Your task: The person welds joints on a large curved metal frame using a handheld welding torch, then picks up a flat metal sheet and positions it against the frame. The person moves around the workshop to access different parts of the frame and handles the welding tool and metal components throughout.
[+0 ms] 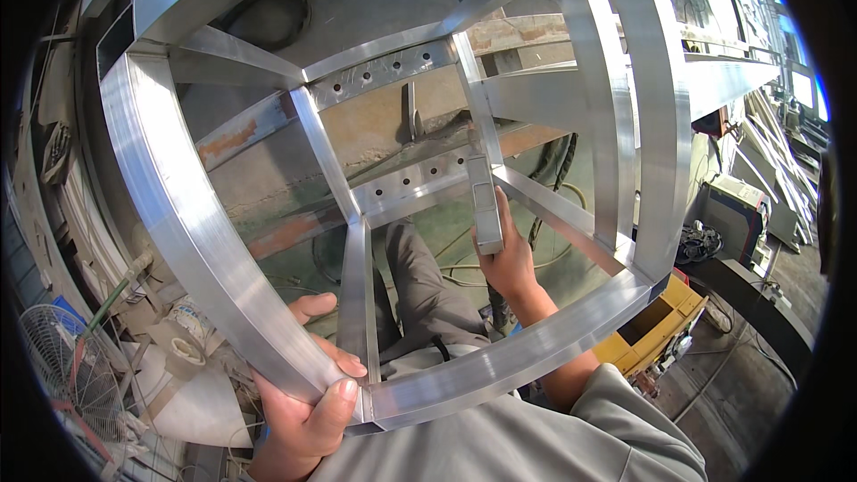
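A large welded frame of bright aluminium box tubing (205, 187) fills most of the view. My left hand (308, 393) grips its near left corner, with the thumb on top and the fingers wrapped around the tube. Reaching through the frame's opening, my right hand (511, 261) holds a short grey rectangular bar (485, 214) with recessed panels. The bar lies alongside an inner upright, by the end of a drilled crosspiece (415, 180). A second drilled crosspiece (379, 73) lies farther away. Part of my right forearm is hidden behind the near tube.
Rusty steel beams (245, 129) run beneath the frame. A yellow box (652, 321) stands at right, near a welder-like machine (732, 214). A wire-guarded fan (71, 366) is at lower left. Hoses (567, 259) trail over the floor, and metal strips (777, 152) are piled at far right.
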A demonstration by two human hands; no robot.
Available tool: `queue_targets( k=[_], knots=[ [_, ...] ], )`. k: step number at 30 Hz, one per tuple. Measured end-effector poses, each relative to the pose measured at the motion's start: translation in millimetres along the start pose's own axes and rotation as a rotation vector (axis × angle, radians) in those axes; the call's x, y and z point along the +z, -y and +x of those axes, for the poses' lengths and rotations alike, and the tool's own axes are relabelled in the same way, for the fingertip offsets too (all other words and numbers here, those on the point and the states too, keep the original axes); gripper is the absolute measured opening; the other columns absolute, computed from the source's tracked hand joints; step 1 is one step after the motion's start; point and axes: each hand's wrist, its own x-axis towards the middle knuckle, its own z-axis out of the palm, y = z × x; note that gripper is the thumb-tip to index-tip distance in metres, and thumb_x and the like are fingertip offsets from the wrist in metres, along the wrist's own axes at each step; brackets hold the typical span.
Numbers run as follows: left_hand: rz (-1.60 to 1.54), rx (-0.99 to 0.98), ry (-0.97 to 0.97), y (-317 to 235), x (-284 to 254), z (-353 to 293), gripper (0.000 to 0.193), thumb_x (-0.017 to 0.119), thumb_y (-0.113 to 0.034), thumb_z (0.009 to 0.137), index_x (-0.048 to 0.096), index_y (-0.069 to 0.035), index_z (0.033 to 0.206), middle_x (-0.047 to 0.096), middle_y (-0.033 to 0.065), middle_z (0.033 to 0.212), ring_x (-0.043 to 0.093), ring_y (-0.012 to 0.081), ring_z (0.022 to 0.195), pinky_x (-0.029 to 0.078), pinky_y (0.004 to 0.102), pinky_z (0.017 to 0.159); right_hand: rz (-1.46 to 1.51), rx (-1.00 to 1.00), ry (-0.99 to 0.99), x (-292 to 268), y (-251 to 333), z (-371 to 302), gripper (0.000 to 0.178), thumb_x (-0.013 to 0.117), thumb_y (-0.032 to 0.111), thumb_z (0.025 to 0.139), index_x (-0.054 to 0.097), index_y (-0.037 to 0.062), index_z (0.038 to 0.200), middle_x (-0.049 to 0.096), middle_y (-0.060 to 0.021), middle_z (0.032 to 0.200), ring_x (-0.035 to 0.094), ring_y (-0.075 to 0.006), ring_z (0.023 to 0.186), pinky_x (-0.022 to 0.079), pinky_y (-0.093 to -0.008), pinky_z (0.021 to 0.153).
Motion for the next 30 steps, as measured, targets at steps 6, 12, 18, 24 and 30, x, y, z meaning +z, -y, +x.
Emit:
queue_targets(
  k=[6,12,18,24,30],
  knots=[
    [-0.052,0.015,0.027,3,-5,-1,0.076,0.067,-0.009,0.082,0.021,0.009,0.14,0.064,0.0221,0.094,0.06,0.0244,0.107,0.051,0.0349,0.09,0.522,-0.024,0.068,7,8,11,0.044,0.06,0.01,0.096,0.05,0.0024,0.138,0.06,-0.0185,0.131,0.066,-0.0293,0.078,0.056,-0.0402,0.068],
    [-0.146,0.037,0.01,7,-1,-1,0.077,0.069,-0.006,0.08,0.023,0.005,0.142,0.048,0.03,0.134,0.066,0.0177,0.086,0.056,0.03,0.075,1.046,0.114,0.277,1,35,38,0.035,0.051,0.007,0.101,0.05,0.0036,0.136,0.064,-0.0104,0.119,0.063,-0.0157,0.08,0.057,-0.0304,0.061],
    [-0.052,0.047,-0.129,-6,16,-9,0.068,0.062,-0.003,0.085,0.025,0.007,0.14,0.044,0.0267,0.14,0.066,0.0185,0.084,0.055,0.0302,0.073,1.094,0.047,0.329,20,55,69,0.042,0.056,0.029,0.102,0.05,0.0045,0.136,0.066,-0.0121,0.117,0.066,-0.0162,0.064,0.054,-0.0279,0.055],
    [-0.038,0.075,-0.152,-3,21,-8,0.067,0.058,-0.002,0.087,0.019,0.009,0.14,0.049,0.0277,0.123,0.061,0.0159,0.069,0.054,0.0299,0.066,1.118,0.139,0.406,42,69,115,0.041,0.056,0.027,0.103,0.049,0.0047,0.136,0.068,-0.0124,0.111,0.065,-0.0159,0.06,0.053,-0.0283,0.051],
    [0.011,0.045,-0.166,0,20,-12,0.069,0.06,-0.005,0.086,0.02,0.01,0.139,0.061,0.0206,0.089,0.061,0.0171,0.066,0.052,0.0318,0.073,1.158,0.161,0.452,59,75,145,0.039,0.058,0.029,0.102,0.053,0.0029,0.131,0.069,-0.0091,0.105,0.063,-0.0161,0.056,0.053,-0.0298,0.05]
  ],
)
